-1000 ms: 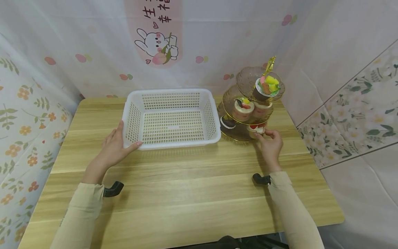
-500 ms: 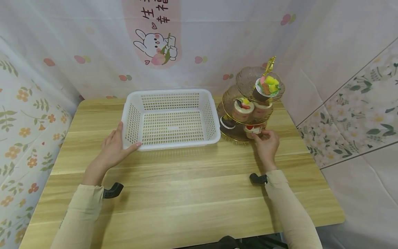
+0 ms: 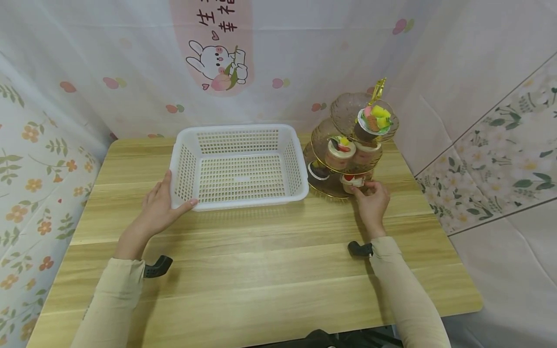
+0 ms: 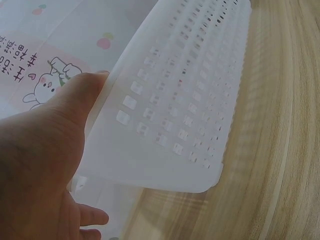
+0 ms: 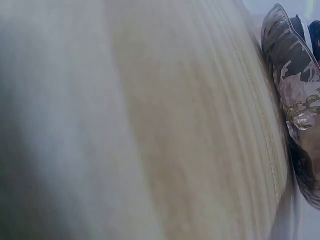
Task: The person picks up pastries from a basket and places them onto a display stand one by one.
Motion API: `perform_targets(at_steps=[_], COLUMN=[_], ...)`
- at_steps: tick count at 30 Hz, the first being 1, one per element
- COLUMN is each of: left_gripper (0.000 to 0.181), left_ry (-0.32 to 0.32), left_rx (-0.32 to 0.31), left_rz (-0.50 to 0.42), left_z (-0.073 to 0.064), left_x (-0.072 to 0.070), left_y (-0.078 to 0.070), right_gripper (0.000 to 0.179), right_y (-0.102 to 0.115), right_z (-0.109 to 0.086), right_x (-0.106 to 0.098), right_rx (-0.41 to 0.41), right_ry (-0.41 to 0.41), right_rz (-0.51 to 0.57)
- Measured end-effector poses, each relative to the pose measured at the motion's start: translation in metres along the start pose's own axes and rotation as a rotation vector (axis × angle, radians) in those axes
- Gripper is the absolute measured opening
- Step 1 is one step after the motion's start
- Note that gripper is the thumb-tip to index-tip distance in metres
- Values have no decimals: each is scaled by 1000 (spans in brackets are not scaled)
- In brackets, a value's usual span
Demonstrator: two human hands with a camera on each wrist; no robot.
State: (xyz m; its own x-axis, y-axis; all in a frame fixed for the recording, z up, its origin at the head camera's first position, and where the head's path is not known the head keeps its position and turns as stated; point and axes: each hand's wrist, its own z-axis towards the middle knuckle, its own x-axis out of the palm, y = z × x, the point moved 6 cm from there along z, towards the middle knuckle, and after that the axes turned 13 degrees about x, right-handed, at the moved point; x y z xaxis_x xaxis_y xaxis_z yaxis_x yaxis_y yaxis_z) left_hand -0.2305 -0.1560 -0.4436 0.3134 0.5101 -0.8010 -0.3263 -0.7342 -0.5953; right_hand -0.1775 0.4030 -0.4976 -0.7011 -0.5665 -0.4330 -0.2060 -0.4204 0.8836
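At the left front corner of the white plastic basket (image 3: 243, 199), my left hand (image 3: 157, 208) grips the rim, thumb over it and fingers along the outer left side. The left wrist view shows the thumb (image 4: 82, 92) on the rim and the basket's slotted wall (image 4: 165, 110). On the right stands a three-tier clear cake stand (image 3: 319, 133) with gold edging. My right hand (image 3: 373, 205) pinches a small cupcake (image 3: 353, 181) with white and red topping at its bottom tier. In the right wrist view, only a scalloped plate (image 5: 300, 90) of the stand shows, at the right edge.
A cupcake with yellow and green topping (image 3: 374, 121) sits on the top tier. Two pink cups are on the middle tier, one with fruit topping (image 3: 341, 151). A dark cupcake (image 3: 319, 170) lies at bottom left. The wooden table (image 3: 261, 270) meets a printed curtain (image 3: 143, 63) behind.
My right hand has shifted slightly left with the cupcake at the front of the bottom tier, then slowed. My left hand stays on the basket corner.
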Motion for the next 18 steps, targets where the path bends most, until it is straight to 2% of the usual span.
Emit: perform_targets(at_steps=[18], left_gripper=[115], left_ry=[-1], left_rx=[-7], left_rz=[-11], left_z=[0], left_x=[0], left_y=[0], right_gripper=[39], right_y=[3], right_z=[1], right_x=[1], right_rx=[-14], right_ry=[5], right_rz=[-34])
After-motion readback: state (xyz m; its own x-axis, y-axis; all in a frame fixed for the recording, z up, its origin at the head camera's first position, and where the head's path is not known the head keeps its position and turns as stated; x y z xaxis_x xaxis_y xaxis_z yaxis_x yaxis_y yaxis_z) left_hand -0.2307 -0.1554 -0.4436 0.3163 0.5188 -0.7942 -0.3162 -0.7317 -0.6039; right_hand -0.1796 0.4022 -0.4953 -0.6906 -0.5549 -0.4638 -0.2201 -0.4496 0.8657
